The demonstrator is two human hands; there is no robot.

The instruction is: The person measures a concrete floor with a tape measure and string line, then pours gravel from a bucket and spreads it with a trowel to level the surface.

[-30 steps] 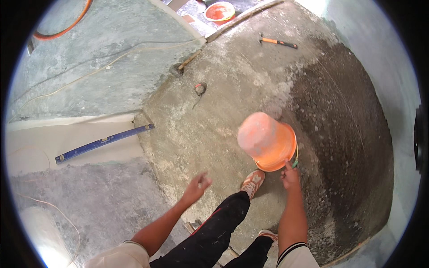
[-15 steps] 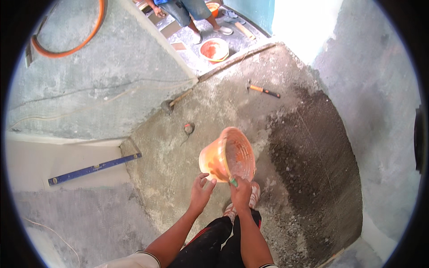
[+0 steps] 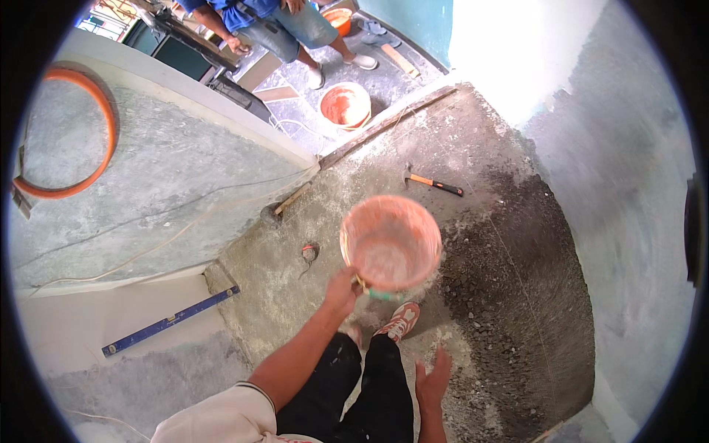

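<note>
An orange bucket [image 3: 391, 244] with a pale, residue-stained inside hangs over the floor in front of me, its mouth facing up toward me. My left hand [image 3: 342, 292] is closed on it at the near left of its rim, by the handle with its green grip [image 3: 381, 294]. Motion smears the bucket slightly. My right hand [image 3: 434, 375] is apart from the bucket, lower and to the right, with its fingers stretched out and nothing in them.
Dark loose gravel [image 3: 502, 295] covers the right of the floor. A claw hammer [image 3: 436, 183], a mallet [image 3: 284, 207] and a small round tool [image 3: 309, 253] lie ahead. A blue spirit level [image 3: 170, 320] is at left. Past the doorway sill [image 3: 388, 129], a person [image 3: 277, 29] stands near another bucket [image 3: 345, 103].
The right hand has let go of the bucket and dropped to the lower right. My left hand now grips it, and its mouth has turned upward. The view has swung a little.
</note>
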